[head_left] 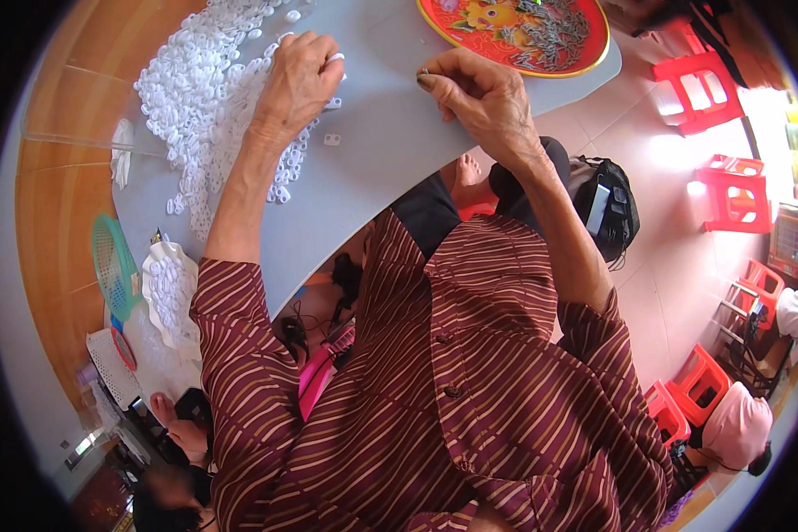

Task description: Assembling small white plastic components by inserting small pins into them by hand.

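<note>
Left hand (300,82) curls, its grip unclear, beside white pieces (182,97) at upper left of the frame; right hand (486,96) pinches a tiny piece (425,72) below a red tray (554,74) of grey pins (559,43), upper right.

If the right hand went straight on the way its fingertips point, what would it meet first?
Probably the left hand, across a stretch of grey table. Depth is unclear from this one view, so the right hand might pass above or below it.
</note>
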`<state>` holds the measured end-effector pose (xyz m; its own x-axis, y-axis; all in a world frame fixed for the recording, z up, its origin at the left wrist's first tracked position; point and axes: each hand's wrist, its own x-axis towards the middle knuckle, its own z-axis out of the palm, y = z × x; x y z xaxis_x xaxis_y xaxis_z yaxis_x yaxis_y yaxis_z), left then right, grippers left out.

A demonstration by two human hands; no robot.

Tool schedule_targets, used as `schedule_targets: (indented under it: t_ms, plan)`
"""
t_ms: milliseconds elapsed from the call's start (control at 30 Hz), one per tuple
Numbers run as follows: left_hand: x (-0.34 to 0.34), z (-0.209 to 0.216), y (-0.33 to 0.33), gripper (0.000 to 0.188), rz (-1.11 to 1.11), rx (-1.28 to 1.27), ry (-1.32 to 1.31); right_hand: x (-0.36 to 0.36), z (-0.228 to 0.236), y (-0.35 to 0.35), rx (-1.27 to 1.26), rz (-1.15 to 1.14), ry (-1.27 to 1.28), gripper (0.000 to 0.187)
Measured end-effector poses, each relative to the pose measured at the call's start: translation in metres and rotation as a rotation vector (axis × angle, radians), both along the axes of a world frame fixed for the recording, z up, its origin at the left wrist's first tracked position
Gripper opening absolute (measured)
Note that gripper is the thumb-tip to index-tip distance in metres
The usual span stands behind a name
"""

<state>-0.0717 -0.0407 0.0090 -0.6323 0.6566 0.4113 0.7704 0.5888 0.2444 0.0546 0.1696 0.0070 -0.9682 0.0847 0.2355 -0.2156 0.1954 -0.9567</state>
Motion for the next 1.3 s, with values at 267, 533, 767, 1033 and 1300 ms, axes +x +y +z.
schedule_targets:
  t_ms: [267, 533, 767, 1033, 1300]
  plan:
    - [0.028, 0.015, 0.02, 0.023, 0.047, 0.604, -0.818, 0.0, -0.009, 0.004, -0.152, 0.006, 0.016, 0.016]
    - [0.055, 0.004, 0.041, 0.022, -0.086, 0.79, -1.15, -0.004, -0.014, 0.004, -0.247, 0.033, 0.153, 0.016]
    - [0.066, 0.001, 0.046, 0.03, -0.06, 0.753, -1.101, 0.001, -0.007, 0.003, -0.097, 0.01, 0.187, 0.014]
    - [0.064, 0.006, 0.048, 0.02, -0.108, 0.791, -1.075, 0.004, -0.009, 0.002, -0.118, -0.055, 0.111, 0.015]
    - [0.066, 0.005, 0.044, 0.022, -0.129, 0.83, -1.279, 0.001, -0.01, 0.001, -0.105, -0.043, 0.144, 0.019]
